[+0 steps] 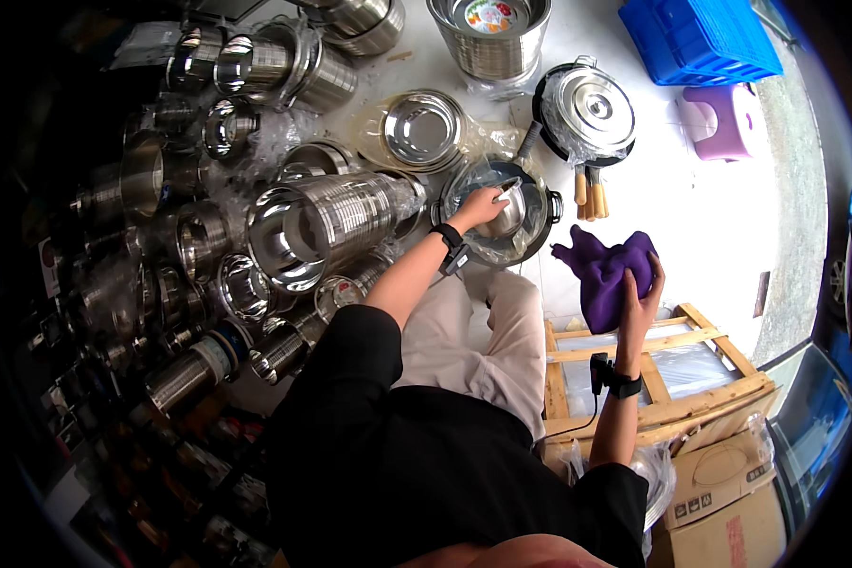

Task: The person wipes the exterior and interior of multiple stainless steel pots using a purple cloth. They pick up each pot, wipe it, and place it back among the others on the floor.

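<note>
My left hand (480,208) grips the rim of a small stainless steel bowl (505,219). That bowl is tilted inside a large dark pan (537,245) lined with clear plastic wrap. Off to the right, my right hand (641,291) is closed around a bunched purple cloth (608,277), held up above the white floor. Beyond the pan sits a round steel basin (424,131) in yellowish plastic. A dark pan with a steel lid (598,105) on top stands further right, with several wooden handles (591,195) beside it.
Stacked steel pots (326,224) crowd the left side. A tall stack of steel basins (493,50) stands at the top. Blue plastic crates (696,42) and a pink stool (718,122) are at upper right. A wooden pallet frame (657,376) and cardboard boxes (728,525) lie at lower right.
</note>
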The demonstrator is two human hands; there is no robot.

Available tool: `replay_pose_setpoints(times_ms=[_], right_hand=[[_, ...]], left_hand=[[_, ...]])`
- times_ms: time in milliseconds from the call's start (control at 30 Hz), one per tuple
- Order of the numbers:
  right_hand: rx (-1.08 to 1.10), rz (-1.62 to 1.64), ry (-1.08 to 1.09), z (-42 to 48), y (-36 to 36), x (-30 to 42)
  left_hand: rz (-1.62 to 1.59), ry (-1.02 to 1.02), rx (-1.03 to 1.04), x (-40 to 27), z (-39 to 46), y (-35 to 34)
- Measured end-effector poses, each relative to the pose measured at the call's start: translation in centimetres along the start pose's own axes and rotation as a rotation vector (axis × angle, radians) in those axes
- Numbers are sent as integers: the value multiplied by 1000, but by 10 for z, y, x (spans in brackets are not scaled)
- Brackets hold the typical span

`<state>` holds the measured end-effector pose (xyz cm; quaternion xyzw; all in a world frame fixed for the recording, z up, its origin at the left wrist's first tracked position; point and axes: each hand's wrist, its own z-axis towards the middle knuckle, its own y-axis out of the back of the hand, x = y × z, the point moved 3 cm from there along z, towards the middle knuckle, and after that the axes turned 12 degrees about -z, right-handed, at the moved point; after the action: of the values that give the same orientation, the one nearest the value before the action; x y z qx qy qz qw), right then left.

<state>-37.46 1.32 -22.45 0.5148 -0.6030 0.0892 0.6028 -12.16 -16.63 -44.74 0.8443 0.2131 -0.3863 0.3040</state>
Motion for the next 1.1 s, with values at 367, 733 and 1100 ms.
replay_pose_setpoints(times_ms=[367,733,1100], right_hand=[[65,-55,448,-53,-49,173],[238,-115,519,-83,-96,223],[404,256,239,-80,-111,199]], left_hand=[[-1232,-192,-134,-215,-164,79],[-1091,-217,-285,-213,-277,108],[-763,-452,-376,-222,-332,131]])
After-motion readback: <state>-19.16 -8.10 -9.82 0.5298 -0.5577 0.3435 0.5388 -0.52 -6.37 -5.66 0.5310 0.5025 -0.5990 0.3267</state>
